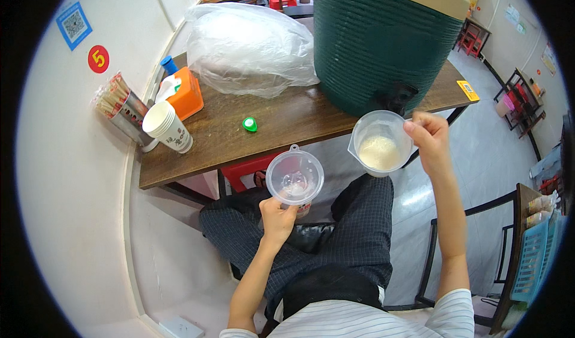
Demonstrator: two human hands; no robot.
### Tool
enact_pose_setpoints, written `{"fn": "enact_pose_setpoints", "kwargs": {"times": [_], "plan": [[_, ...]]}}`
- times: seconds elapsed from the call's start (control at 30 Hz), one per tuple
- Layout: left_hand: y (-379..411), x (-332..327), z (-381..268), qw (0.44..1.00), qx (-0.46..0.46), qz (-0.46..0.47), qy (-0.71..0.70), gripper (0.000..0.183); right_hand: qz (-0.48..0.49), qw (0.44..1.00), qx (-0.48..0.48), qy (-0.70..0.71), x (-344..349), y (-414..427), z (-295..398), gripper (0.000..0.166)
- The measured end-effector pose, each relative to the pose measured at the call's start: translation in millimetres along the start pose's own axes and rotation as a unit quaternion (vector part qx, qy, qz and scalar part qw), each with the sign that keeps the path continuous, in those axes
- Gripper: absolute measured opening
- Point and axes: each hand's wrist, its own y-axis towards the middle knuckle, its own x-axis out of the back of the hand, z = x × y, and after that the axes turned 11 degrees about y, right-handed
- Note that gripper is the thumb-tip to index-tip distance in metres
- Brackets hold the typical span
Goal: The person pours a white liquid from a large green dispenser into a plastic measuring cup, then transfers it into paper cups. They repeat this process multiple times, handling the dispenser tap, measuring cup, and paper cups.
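Note:
My left hand [278, 219] grips a clear plastic funnel [287, 163] and what seems to be a bottle [304, 210] with printing under it, over my lap. The funnel hides most of that lower container. In my right hand [429, 140] is the handle of a translucent plastic measuring jug [382, 122], with pale creamy, frothy liquid [379, 151] at its bottom. The jug is just in front of the black tap [397, 97] of a large dark green insulated drinks barrel [377, 46]. Whether they touch cannot be told. A small green bottle cap [250, 124] lies on the tabletop.
On the wooden table [224, 140] stand stacked paper cups [168, 127], a holder of wrapped chopsticks [128, 113], an orange tissue box [186, 93] and a filled clear plastic bag [251, 50]. A wall [67, 158] runs along the left. A blue basket [530, 259] sits at the right.

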Motion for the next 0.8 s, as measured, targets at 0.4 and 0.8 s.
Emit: {"fn": "enact_pose_setpoints", "kwargs": {"times": [0.4,0.8], "plan": [[5.6,7.7,-12.7,1.0,0.002,0.013,0.024,0.015,0.192,0.96,0.085,-0.185,-60.6,49.1,45.9,0.042],[7.4,5.2,-22.0,0.999,-0.001,0.031,-0.035,0.013,0.287,0.912,0.079,-0.282,-84.8,59.8,60.0,0.041]]}}
